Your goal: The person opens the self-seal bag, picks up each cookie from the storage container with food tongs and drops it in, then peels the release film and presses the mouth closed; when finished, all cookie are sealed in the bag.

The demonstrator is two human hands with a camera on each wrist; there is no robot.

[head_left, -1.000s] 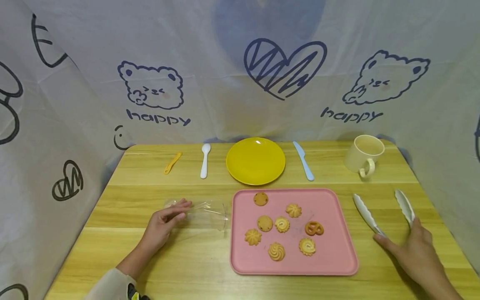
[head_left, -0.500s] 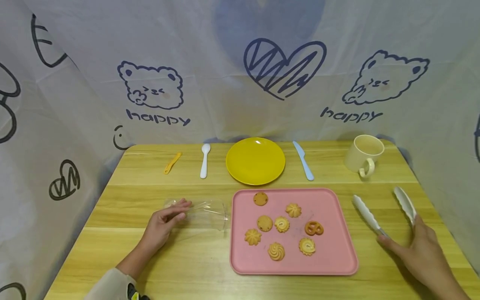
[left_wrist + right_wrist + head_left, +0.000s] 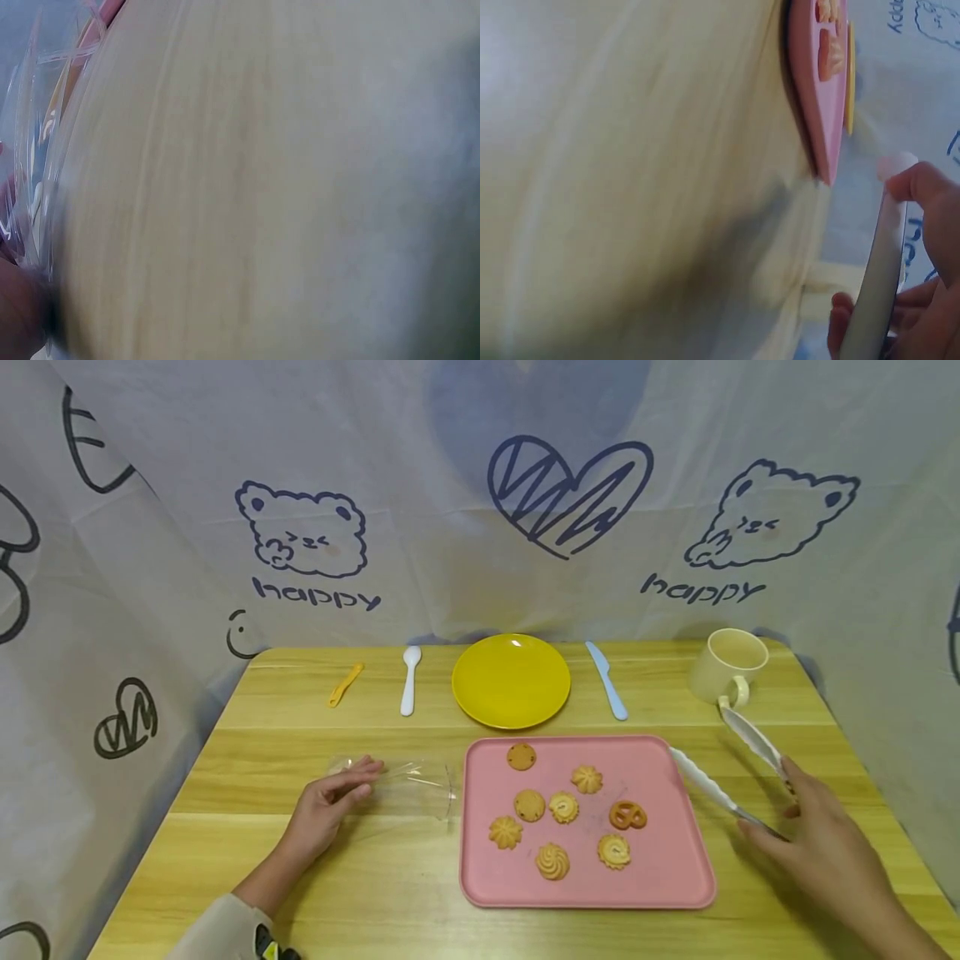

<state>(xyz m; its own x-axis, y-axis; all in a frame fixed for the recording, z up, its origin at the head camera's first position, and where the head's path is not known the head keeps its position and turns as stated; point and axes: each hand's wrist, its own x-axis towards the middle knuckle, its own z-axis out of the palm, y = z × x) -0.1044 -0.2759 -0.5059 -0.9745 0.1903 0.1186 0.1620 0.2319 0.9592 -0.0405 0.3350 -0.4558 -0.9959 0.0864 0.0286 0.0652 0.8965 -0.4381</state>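
Observation:
My left hand [image 3: 322, 810] pinches a clear plastic bag [image 3: 420, 789] lying left of the tray, and creases spread from its fingertips. In the left wrist view, the crinkled plastic [image 3: 34, 150] shows beside the thumb. My right hand [image 3: 821, 843] grips a pair of tongs [image 3: 708, 785], their two arms spread with nothing between them. One tip overlaps the right rim of the pink tray [image 3: 675, 885]; the other appears just below the mug's handle. Cookies [image 3: 553, 862] of several shapes and a pretzel [image 3: 627, 815] lie on the tray.
Along the table's back edge are a small orange utensil [image 3: 346, 685], a white spoon [image 3: 408, 685], a yellow plate [image 3: 512, 681], a light blue knife [image 3: 607, 681] and a cream mug [image 3: 720, 672]. A printed cloth [image 3: 435, 552] hangs behind and at both sides.
My right hand has swung the tongs leftward, from right of the tray to its right rim, and their arms have come closer together. My left hand and the bag have stayed put.

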